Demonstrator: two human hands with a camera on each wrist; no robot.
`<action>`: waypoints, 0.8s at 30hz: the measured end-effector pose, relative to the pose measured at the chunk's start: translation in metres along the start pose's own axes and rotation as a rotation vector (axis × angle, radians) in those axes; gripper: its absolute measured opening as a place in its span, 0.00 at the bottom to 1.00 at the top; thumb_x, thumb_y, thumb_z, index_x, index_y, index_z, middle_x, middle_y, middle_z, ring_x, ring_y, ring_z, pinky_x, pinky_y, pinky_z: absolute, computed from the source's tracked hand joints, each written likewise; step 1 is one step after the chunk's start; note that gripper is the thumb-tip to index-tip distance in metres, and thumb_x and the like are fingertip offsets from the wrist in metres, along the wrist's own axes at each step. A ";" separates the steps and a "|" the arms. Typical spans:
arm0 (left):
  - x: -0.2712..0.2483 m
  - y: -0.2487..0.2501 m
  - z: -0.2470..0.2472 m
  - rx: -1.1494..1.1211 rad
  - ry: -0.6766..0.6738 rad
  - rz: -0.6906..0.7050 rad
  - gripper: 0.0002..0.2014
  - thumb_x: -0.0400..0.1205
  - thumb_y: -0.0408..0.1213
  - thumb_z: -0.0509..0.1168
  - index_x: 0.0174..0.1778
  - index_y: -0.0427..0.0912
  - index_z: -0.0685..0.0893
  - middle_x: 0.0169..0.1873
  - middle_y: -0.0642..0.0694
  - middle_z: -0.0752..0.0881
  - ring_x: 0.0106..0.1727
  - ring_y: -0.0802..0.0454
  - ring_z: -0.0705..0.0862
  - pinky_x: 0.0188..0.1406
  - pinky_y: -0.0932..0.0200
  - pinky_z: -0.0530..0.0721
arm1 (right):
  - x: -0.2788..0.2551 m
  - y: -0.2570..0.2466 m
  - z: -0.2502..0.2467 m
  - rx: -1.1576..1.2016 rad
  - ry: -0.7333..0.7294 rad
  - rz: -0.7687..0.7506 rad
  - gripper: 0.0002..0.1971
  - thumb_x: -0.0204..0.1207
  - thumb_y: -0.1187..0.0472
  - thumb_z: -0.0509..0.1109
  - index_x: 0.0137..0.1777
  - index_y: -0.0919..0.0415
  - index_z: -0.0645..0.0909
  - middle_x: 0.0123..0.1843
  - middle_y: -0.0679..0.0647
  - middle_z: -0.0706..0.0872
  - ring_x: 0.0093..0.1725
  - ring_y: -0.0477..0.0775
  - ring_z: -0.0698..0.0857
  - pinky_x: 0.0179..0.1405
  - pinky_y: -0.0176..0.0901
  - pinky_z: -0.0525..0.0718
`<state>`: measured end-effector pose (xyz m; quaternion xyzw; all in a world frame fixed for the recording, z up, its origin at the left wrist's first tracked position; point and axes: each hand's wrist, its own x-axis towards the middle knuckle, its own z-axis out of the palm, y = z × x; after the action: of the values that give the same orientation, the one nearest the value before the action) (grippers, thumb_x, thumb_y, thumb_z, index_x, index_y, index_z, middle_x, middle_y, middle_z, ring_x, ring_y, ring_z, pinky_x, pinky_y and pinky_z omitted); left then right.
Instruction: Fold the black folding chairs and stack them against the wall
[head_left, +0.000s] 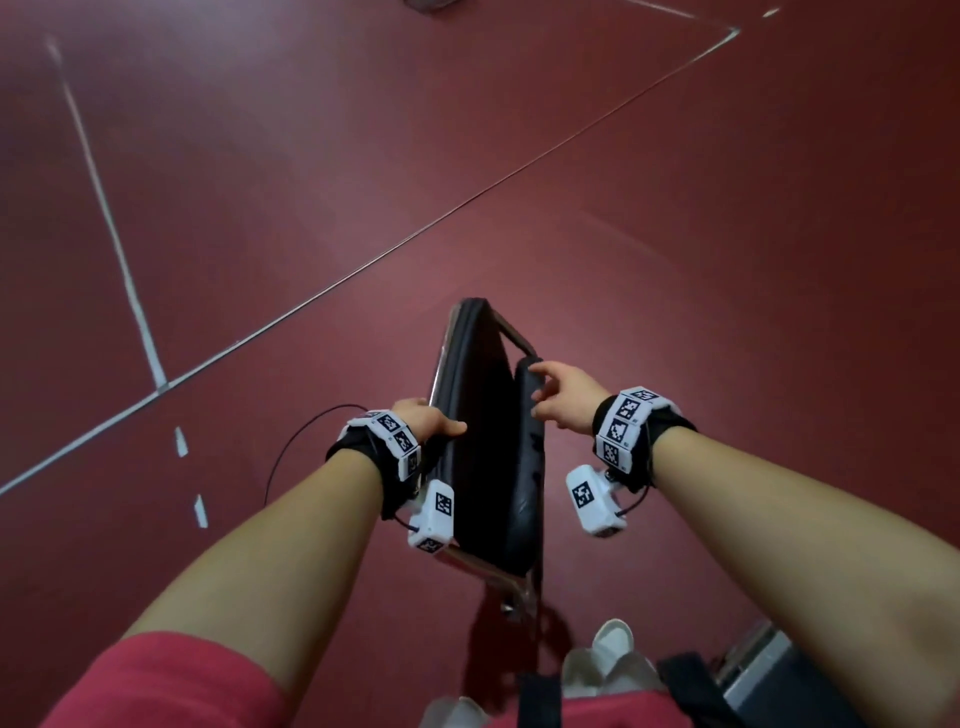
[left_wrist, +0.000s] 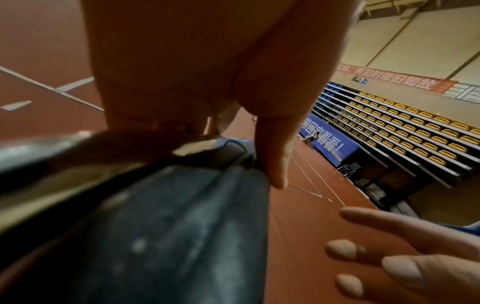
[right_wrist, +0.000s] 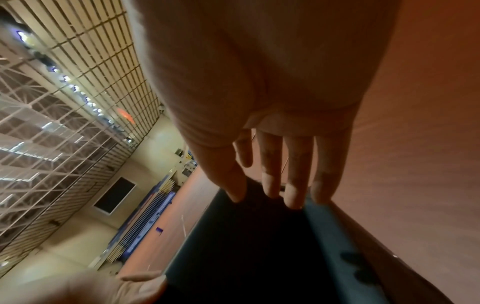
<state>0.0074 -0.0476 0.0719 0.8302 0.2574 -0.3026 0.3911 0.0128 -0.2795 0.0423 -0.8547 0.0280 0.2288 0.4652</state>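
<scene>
We have the black padded folding chair with chrome tube frame (head_left: 483, 441) nearly collapsed, standing edge-up on the dark red court floor (head_left: 727, 260) just ahead of our feet — long axis running away from us. Left hand (head_left: 428, 421) grips the seat-side edge, fingers (left_wrist: 272, 156) curled over the rim. Right hand (head_left: 563, 397) is on the backrest side, fingers (right_wrist: 293, 185) extended and relaxed, tips touching the pad's top edge, not gripping. The chair lies between both hands, each equally near. No wall in the head view — carrying it there likely needs the right hand to take hold first.
</scene>
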 end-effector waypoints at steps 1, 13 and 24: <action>0.002 -0.001 -0.002 0.006 -0.005 0.009 0.29 0.69 0.36 0.83 0.67 0.37 0.85 0.54 0.40 0.90 0.53 0.41 0.90 0.61 0.47 0.87 | 0.005 -0.003 0.001 -0.042 0.006 -0.025 0.36 0.69 0.67 0.77 0.78 0.54 0.73 0.56 0.52 0.86 0.53 0.52 0.86 0.52 0.43 0.84; 0.043 -0.027 -0.073 0.279 -0.174 0.214 0.35 0.67 0.21 0.81 0.72 0.44 0.84 0.59 0.43 0.89 0.53 0.48 0.87 0.53 0.59 0.83 | 0.052 -0.056 0.045 -0.888 -0.068 -0.168 0.50 0.70 0.56 0.78 0.85 0.36 0.50 0.89 0.47 0.44 0.87 0.60 0.42 0.84 0.66 0.48; 0.109 -0.042 -0.152 0.490 -0.363 0.410 0.36 0.65 0.18 0.80 0.70 0.44 0.86 0.54 0.45 0.92 0.54 0.50 0.89 0.57 0.56 0.86 | 0.069 -0.061 0.094 -0.909 0.058 -0.102 0.37 0.74 0.50 0.74 0.80 0.32 0.61 0.76 0.44 0.72 0.75 0.57 0.68 0.81 0.65 0.55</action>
<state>0.1003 0.1193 0.0521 0.8664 -0.0679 -0.4130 0.2725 0.0562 -0.1575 0.0178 -0.9784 -0.1043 0.1704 0.0525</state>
